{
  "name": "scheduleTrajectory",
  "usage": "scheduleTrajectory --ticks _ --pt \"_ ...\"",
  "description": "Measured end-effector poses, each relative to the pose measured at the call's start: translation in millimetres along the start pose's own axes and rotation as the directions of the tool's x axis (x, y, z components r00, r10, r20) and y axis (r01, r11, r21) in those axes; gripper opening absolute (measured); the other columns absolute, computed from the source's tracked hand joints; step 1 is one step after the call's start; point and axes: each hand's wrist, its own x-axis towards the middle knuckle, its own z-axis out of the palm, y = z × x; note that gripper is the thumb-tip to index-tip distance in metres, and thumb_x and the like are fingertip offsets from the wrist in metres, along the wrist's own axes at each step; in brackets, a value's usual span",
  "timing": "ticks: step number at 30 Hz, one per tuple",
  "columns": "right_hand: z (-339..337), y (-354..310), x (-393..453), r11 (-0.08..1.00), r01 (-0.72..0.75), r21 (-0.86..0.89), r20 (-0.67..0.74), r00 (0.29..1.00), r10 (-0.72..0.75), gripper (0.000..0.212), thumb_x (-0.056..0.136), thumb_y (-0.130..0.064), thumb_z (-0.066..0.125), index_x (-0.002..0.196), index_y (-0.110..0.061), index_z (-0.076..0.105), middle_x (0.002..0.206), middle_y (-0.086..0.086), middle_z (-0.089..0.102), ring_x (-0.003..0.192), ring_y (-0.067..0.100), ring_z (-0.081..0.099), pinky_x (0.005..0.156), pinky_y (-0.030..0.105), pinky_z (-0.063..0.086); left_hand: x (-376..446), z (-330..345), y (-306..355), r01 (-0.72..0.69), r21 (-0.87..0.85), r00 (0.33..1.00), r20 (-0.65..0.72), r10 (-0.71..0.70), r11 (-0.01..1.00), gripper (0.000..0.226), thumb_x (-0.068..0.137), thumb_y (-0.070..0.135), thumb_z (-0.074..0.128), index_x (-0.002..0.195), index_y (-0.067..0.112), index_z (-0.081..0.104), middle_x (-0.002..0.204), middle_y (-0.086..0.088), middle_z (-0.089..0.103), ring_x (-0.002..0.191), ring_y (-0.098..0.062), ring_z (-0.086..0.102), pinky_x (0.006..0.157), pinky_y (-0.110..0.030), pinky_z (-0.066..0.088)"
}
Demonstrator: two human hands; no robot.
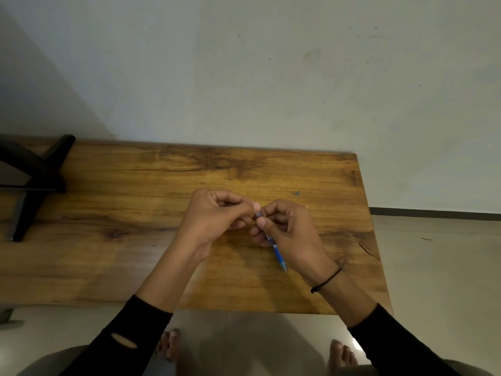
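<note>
1. My left hand [217, 217]: the fingers are curled, and the thumb and fingertips pinch the far end of the slim blue plastic pen [279, 255], where a pale tip shows between my two hands.
2. My right hand [291, 233]: the fingers and thumb are wrapped round the upper barrel of the pen. The thumb lies just beside my left fingertips.
3. The pen is held over the right half of the brown wood-grain rectangular table [130, 240]. It slants from the point where my hands meet toward the near right, and its near end sticks out below my right palm. I cannot tell whether that end touches the wood.
4. A small grey metal piece [297, 193] lies on the table beyond my right hand, apart from it. It is too small to identify.
5. A black angular stand [40, 175] occupies the far left of the table.
6. A thin black cord [326, 280] circles my right wrist, and black sleeves cover both forearms.
7. The pale grey wall [271, 77] runs along the table's far edge.
8. My bare feet rest on the pale tiled floor [433, 267] at the near side.
</note>
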Motion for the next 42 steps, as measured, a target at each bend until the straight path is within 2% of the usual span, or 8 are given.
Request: scheduleTrajectory --ticks 3,15,18,20,24,28,34,42 --pt "-1 1 -2 0.999 -0.041 -0.008 -0.003 0.999 0.041 0.008 0.102 -0.003 0.065 0.108 0.001 0.069 0.092 0.020 0.081 0.084 0.032 0.081 0.071 0.033 0.067 5 -9 3 -0.009 -0.044 0.997 -0.078 0.005 0.999 0.008 0.076 0.021 0.096 0.073 0.019 0.088 0.073 -0.006 0.084 0.062 -0.007 0.078 0.057 -0.016 0.059" --pt "-9 -4 1 0.995 -0.010 -0.099 -0.098 0.995 0.000 0.005 0.099 -0.006 0.070 0.102 -0.006 0.074 0.099 0.012 0.079 0.087 0.027 0.079 0.073 0.037 0.069 19 -16 -17 -0.043 0.761 0.990 -0.053 0.128 0.647 0.017 0.081 0.035 0.095 0.074 0.022 0.086 0.066 0.016 0.075 0.076 -0.014 0.076 0.073 -0.030 0.053" --pt "-11 -5 1 0.996 0.027 -0.089 -0.095 0.995 -0.035 0.007 0.099 -0.006 0.069 0.103 -0.007 0.075 0.095 0.004 0.078 0.082 0.020 0.078 0.072 0.037 0.068 21 -19 -17 -0.030 0.483 0.991 -0.100 0.090 0.875 0.019 0.087 0.033 0.092 0.077 0.019 0.083 0.070 0.001 0.082 0.079 -0.022 0.083 0.082 -0.042 0.069" --pt "-14 -9 1 0.993 0.095 -0.074 -0.093 0.990 -0.102 0.011 0.100 -0.004 0.068 0.105 -0.006 0.077 0.089 -0.005 0.076 0.077 0.015 0.072 0.070 0.034 0.067 21 -16 -13 -0.002 -0.043 0.995 -0.097 -0.002 0.999 0.025 0.095 0.039 0.082 0.092 0.015 0.084 0.087 -0.005 0.087 0.095 -0.029 0.085 0.083 -0.038 0.070" --pt "-20 -27 -3 0.968 0.245 -0.047 -0.086 0.965 -0.249 0.018 0.098 -0.002 0.070 0.112 -0.008 0.078 0.094 0.013 0.075 0.075 0.018 0.064 0.063 0.031 0.062 11 -3 -4 0.240 -0.816 0.960 0.279 -0.005 0.525 0.089 0.100 0.080 0.039 0.149 0.009 0.062 0.146 -0.023 0.071 0.141 -0.035 0.066 0.113 -0.047 0.056" --pt "-28 -52 -4 0.926 0.378 0.007 -0.051 0.925 -0.378 0.008 0.094 0.000 0.072 0.102 0.001 0.074 0.088 0.007 0.077 0.060 0.013 0.062 0.053 0.028 0.055 -6 13 3 0.327 -0.877 0.918 0.383 0.100 0.352 0.114 0.093 0.091 0.024 0.163 0.003 0.044 0.163 -0.032 0.051 0.159 -0.044 0.041 0.136 -0.052 0.021" --pt "-30 -79 -7 0.903 0.422 -0.078 0.089 0.905 -0.415 0.012 0.095 0.001 0.071 0.092 -0.006 0.079 0.086 -0.001 0.080 0.064 0.005 0.067 0.057 0.020 0.056 -24 23 7 0.365 -0.863 0.849 0.462 0.256 0.349 0.132 0.087 0.099 0.015 0.169 -0.002 0.029 0.151 -0.030 0.054 0.123 -0.039 0.067 0.093 -0.043 0.060" --pt "-24 -90 -4 0.870 0.364 -0.331 0.108 0.931 -0.348 0.006 0.094 -0.004 0.075 0.092 -0.006 0.080 0.086 0.007 0.080 0.066 0.017 0.071 0.060 0.025 0.058 -19 22 4 0.359 -0.880 0.817 0.457 0.351 0.310 0.136 0.084 0.101 0.009 0.170 -0.004 0.025 0.161 -0.032 0.048 0.110 -0.038 0.075 0.081 -0.041 0.061"
